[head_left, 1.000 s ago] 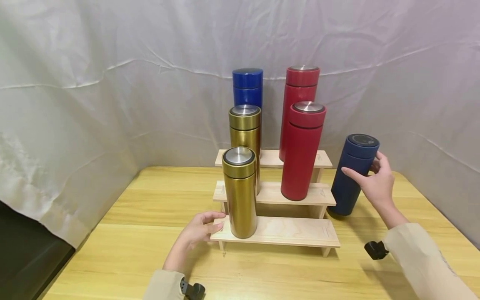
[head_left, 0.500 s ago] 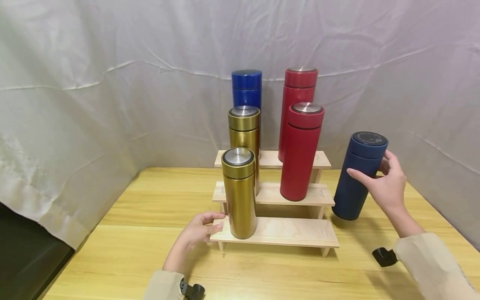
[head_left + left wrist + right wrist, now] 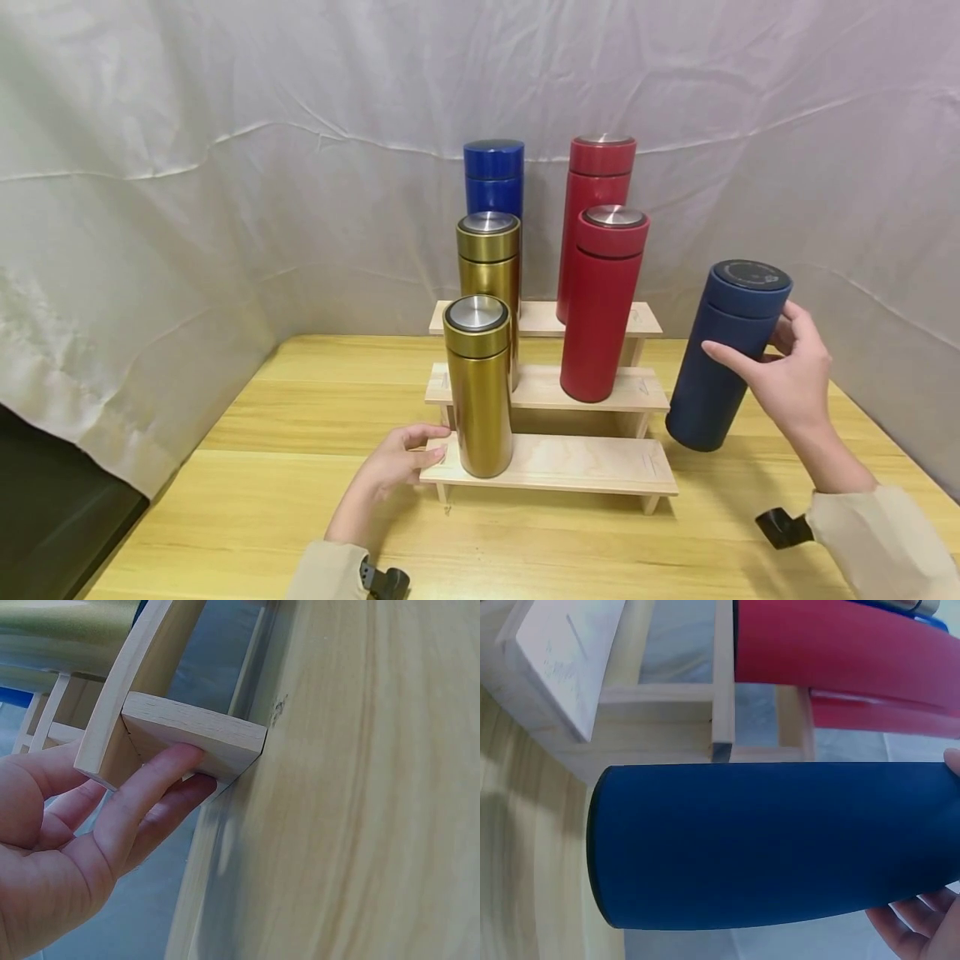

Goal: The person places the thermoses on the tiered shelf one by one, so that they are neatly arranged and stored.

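Observation:
My right hand (image 3: 797, 379) grips a dark blue thermos flask (image 3: 723, 367) around its upper half, to the right of a three-step wooden stand (image 3: 592, 462). The flask leans slightly, lid toward the right, its base above the tabletop. In the right wrist view the blue flask (image 3: 772, 844) fills the middle, with fingers (image 3: 907, 930) under it. My left hand (image 3: 397, 458) holds the left end of the lowest step, thumb on top. From the left wrist, its fingers (image 3: 154, 787) show against a leg of the stand (image 3: 195, 727).
A gold flask (image 3: 483, 408) stands on the lowest step. Another gold flask (image 3: 487, 267) and a red flask (image 3: 606, 317) are on the middle one. On the top step are a bright blue flask (image 3: 493, 179) and a second red flask (image 3: 588, 192). Pale cloth (image 3: 360, 208) hangs behind the table.
My right hand has carried the dark blue flask rightward and a little nearer to me, up off the table beside the stand. The left hand stays in place.

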`<state>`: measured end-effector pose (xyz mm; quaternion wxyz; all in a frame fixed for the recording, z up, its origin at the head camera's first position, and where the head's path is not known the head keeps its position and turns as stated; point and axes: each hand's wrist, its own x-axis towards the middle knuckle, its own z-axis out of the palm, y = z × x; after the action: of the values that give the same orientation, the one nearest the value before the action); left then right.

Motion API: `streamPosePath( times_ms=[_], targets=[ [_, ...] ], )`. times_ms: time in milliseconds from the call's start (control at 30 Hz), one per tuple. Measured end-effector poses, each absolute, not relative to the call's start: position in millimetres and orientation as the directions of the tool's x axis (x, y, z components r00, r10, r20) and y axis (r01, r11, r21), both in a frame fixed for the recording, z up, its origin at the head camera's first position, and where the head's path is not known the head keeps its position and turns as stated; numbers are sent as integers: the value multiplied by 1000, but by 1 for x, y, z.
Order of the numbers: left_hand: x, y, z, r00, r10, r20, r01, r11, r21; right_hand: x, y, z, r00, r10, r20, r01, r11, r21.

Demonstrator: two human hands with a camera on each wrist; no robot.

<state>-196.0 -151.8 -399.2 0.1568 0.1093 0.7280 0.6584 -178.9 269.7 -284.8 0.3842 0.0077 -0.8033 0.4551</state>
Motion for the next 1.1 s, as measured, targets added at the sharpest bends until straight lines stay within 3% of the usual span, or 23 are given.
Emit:
streamPosePath(
  times_ms=[433, 1100],
  targets=[
    [-196, -152, -398, -928, 363, -86, -47, 117, 992, -160, 256, -275, -701, 331, 632, -385, 571, -725],
    [-196, -152, -398, -926, 370, -77, -47, 89, 995, -142, 227, -271, -749, 249, 614, -422, 535, -732]
  ],
)
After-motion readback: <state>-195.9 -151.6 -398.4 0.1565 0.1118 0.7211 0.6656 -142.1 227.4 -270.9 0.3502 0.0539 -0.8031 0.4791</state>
